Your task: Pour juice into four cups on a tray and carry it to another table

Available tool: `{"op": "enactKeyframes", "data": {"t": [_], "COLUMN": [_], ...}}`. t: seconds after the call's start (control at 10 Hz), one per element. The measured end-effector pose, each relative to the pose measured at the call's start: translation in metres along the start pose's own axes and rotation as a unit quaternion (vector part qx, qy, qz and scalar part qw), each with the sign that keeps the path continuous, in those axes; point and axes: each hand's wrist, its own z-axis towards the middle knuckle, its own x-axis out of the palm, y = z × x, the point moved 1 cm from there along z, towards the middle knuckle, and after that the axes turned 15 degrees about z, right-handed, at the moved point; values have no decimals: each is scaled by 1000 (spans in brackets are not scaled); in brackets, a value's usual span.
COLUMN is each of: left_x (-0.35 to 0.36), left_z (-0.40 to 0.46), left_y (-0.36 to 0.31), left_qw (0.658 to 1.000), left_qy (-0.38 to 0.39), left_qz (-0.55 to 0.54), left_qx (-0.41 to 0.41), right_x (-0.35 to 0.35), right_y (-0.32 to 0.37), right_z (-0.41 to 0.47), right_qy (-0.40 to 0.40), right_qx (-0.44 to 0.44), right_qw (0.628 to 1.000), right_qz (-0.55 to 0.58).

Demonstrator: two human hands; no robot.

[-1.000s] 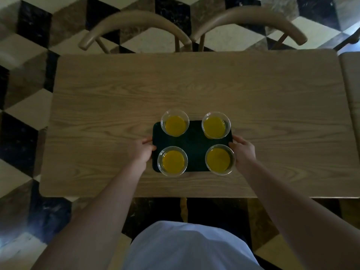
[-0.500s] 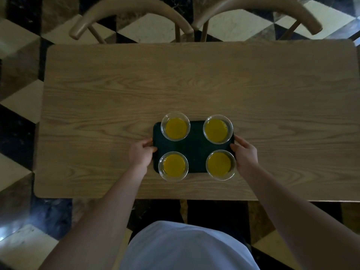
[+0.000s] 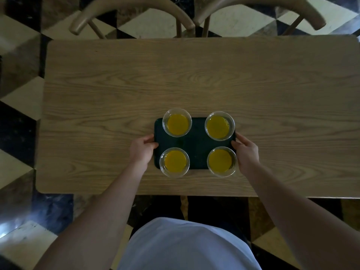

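Note:
A dark green tray (image 3: 196, 147) lies on the wooden table (image 3: 194, 84), near its front edge. Several clear cups of orange juice stand upright at its corners: back left (image 3: 177, 122), back right (image 3: 219, 126), front left (image 3: 174, 162), front right (image 3: 222, 161). My left hand (image 3: 142, 150) grips the tray's left edge, thumb on the rim. On the opposite side my right hand (image 3: 246, 152) holds the right edge. Whether the tray rests on the table or is just above it, I cannot tell.
Two wooden chairs, one (image 3: 128, 10) at the left and one (image 3: 259, 8) at the right, stand pushed in at the table's far side. The floor (image 3: 19, 133) around has black, white and brown tiles. My white shirt (image 3: 185, 246) shows at the bottom.
The view has shifted, so the table sits lower and more to the right in frame. The tray with its cups stays between my hands, both still gripping its sides.

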Motion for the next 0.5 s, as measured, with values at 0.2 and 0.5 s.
{"op": "enactKeyframes", "data": {"t": [0.2, 0.5], "left_x": [0, -21], "left_z": [-6, -30], "left_y": [-1, -29], "left_qw": [1000, 993], "left_qy": [14, 7], "left_qz": [-9, 85], "left_qx": [22, 81], "right_x": [-2, 1], "right_y": [2, 22], "right_z": [1, -9], "right_qy": [16, -18], "right_qx": [3, -6], "right_qw": [1000, 999], "right_qz": [-11, -42]}}
